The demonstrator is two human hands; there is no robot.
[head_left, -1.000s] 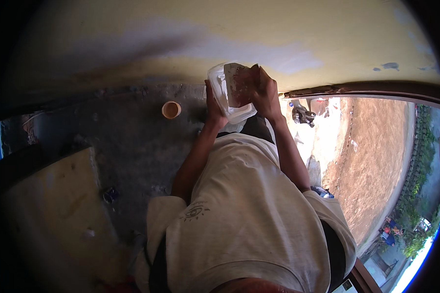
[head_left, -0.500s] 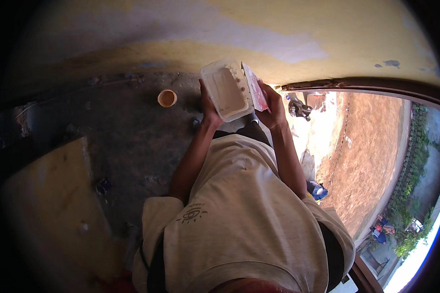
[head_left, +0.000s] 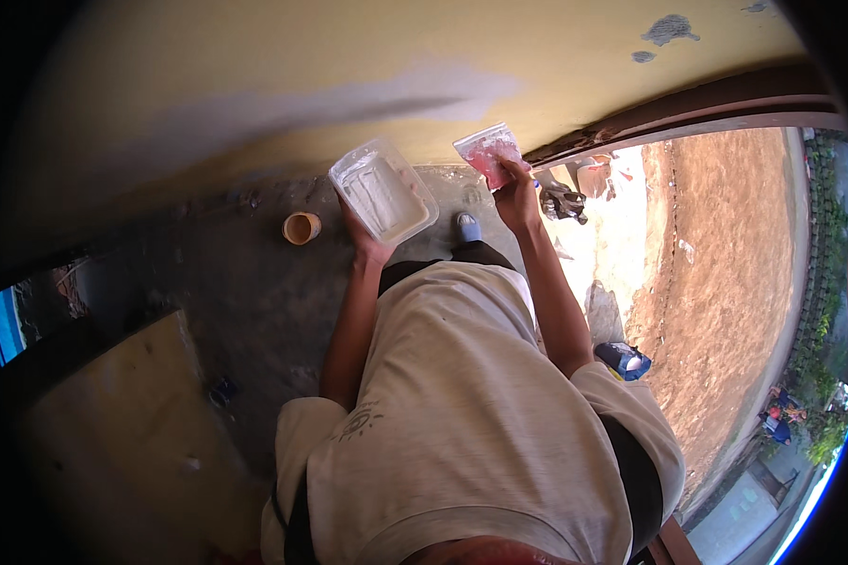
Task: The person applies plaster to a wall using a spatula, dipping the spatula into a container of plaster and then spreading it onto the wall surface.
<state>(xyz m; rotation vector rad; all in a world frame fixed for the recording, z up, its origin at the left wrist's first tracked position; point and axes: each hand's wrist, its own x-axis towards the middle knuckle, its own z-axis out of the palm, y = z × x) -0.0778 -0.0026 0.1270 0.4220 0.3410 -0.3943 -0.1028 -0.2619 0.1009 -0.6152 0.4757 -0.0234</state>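
My left hand (head_left: 367, 237) is closed round the near left side of a translucent plastic tub (head_left: 421, 205), which is tilted so that its inside faces me. White paste (head_left: 381, 196) coats the bottom of the tub. In my right hand (head_left: 515, 200) is a flat, pinkish-red scraper (head_left: 488, 153) smeared with white, its pale straight edge turned toward the wall. The scraper is held apart from the tub, to its right. Ahead of both hands rises a yellow wall (head_left: 254, 56) with a long whitish-grey patch (head_left: 320, 113) across it.
An orange-yellow round container (head_left: 301, 228) stands on the dark floor at left. A brown frame (head_left: 688, 108) edges the doorway at right, with bare ground (head_left: 725, 264) beyond. A dark bag (head_left: 562, 202) and a blue bag (head_left: 622, 361) lie there. A yellowish panel (head_left: 132, 405) is at lower left.
The scraper has moved away from the tub's right rim, and a gap now separates them. The tub has shifted left and nearer. My view has turned a little toward the right.
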